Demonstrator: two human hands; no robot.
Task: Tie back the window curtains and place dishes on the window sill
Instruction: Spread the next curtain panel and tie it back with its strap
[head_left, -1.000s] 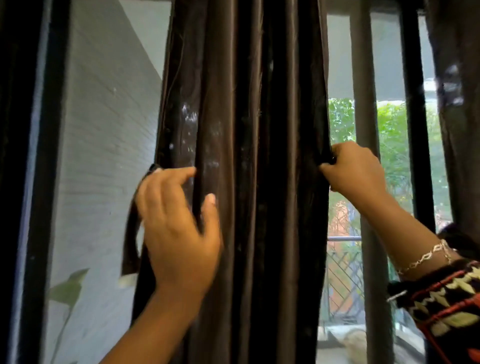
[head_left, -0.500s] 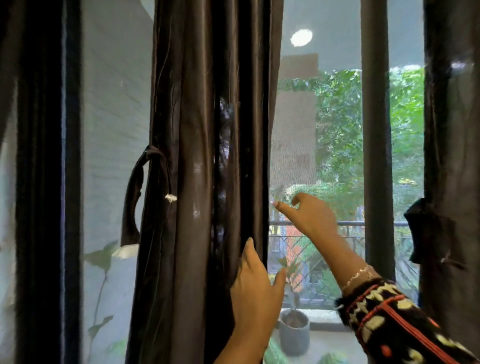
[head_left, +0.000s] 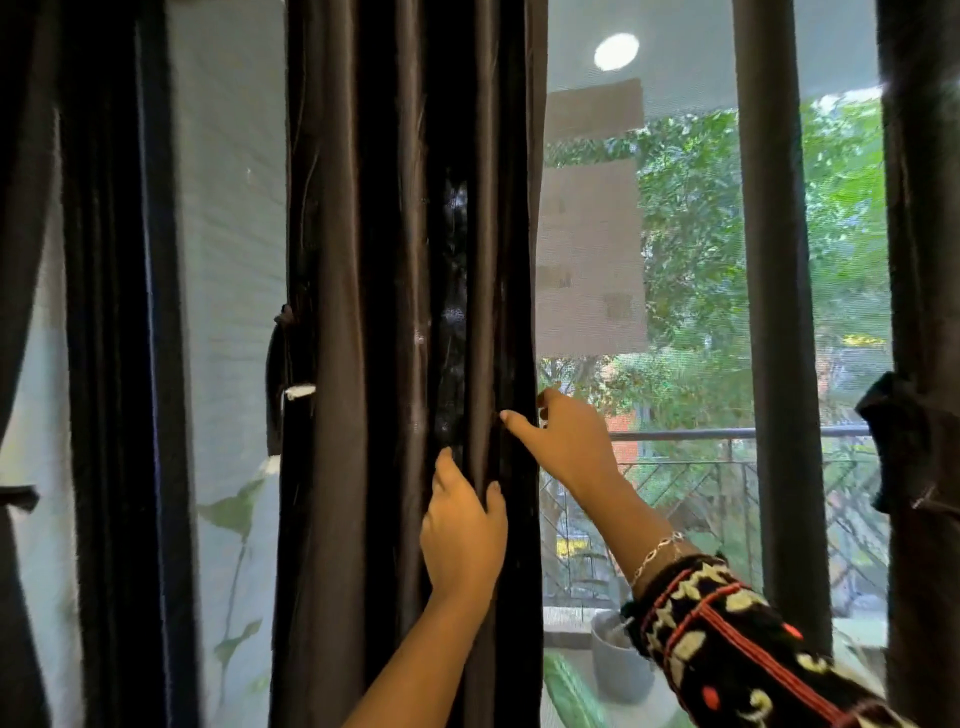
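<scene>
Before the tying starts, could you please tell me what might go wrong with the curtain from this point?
The tie-back strap hangs at the far left edge of the curtain, away from both hands, so reaching for it may let gathered folds spread. The right hand pinches only the right edge and the left hand one fold; the smooth-looking fabric could slip.
</scene>
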